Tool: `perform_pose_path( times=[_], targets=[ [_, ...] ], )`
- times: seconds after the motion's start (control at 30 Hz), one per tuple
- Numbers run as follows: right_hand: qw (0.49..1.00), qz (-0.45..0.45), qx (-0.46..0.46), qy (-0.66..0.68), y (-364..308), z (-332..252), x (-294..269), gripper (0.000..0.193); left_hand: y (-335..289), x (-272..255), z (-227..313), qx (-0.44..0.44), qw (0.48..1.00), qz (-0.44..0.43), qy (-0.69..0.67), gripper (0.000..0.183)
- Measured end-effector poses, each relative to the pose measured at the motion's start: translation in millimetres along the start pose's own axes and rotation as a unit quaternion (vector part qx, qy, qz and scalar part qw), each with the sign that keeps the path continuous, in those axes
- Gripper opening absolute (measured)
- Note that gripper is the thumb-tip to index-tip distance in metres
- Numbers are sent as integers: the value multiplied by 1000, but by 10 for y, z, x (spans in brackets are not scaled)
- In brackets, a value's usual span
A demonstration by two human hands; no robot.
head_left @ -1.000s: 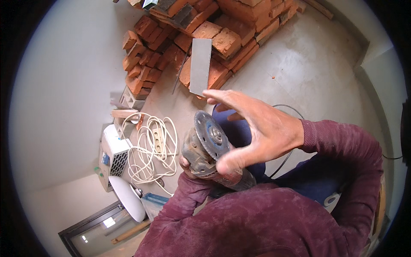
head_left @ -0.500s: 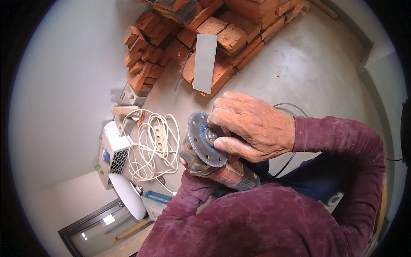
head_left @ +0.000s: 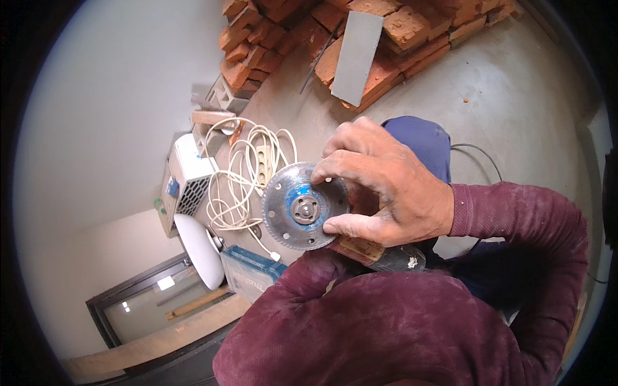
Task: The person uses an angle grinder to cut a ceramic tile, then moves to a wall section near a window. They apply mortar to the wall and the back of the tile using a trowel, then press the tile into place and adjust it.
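Here in the head view, the right hand is on the cutting disc, thumb and forefinger spread apart beside the round hub, clenched on nothing; how firmly the tips touch is hard to read. The disc sits face-up on the angle grinder, just ahead of the chest, and it covers the tool's head; the hand and sleeve screen more of the body. The left hand? Out of sight beneath, so its grip I can't tell. Cream cable loops partly over a socket strip, the sleeve cuts across a teal case, and the brick pile runs off the top edge.
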State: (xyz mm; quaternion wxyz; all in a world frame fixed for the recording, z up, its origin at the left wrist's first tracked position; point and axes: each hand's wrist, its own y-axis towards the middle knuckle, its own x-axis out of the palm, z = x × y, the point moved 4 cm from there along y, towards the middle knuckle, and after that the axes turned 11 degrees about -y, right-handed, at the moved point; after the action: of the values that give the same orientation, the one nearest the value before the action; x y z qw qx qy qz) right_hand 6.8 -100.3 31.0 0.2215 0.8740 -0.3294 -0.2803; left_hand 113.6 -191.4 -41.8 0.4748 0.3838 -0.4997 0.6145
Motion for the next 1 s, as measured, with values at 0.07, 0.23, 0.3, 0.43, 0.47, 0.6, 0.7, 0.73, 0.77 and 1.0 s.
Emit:
perform_pose_path(
  times=[0.07, 0.23, 0.3, 0.43, 0.47, 0.6, 0.7, 0.73, 0.77, 1.0],
  targets=[
    [1000, 18, -6, 7, 46, 11, 51, 50, -15, -24, 3, -2, 1000, 4, -1, 93],
    [999, 37, 13, 19, 154, -8, 237, 76, -109, -104, 13, -5, 1000, 12, -1, 93],
    [997, -6, 66, 44, 128, 24, 268, 85, -130, -114, 20, -7, 1000, 14, -2, 93],
    [996, 4, 49, 70, 64, 25, 366, 87, -130, -130, 14, -8, 1000, 14, -4, 93],
    [997, 14, 28, 71, 55, 8, 375, 86, -133, -133, 15, -10, 1000, 14, -4, 93],
    [999, -3, 19, 44, 20, 6, 421, 88, -154, -154, 6, -11, 1000, 14, -5, 92],
    [999, -9, 17, 37, 6, 5, 411, 90, -162, -154, -6, -16, 1000, 14, -7, 92],
    [999, -10, 13, 28, 10, 7, 402, 93, -159, -157, -8, -16, 1000, 14, -6, 92],
    [1000, -11, 9, 20, 11, 6, 394, 95, -162, -154, -11, -18, 1000, 13, -6, 92],
    [1000, -12, -18, 12, 15, -2, 402, 96, -188, -152, -27, -25, 1000, 14, -5, 92]
  ],
)
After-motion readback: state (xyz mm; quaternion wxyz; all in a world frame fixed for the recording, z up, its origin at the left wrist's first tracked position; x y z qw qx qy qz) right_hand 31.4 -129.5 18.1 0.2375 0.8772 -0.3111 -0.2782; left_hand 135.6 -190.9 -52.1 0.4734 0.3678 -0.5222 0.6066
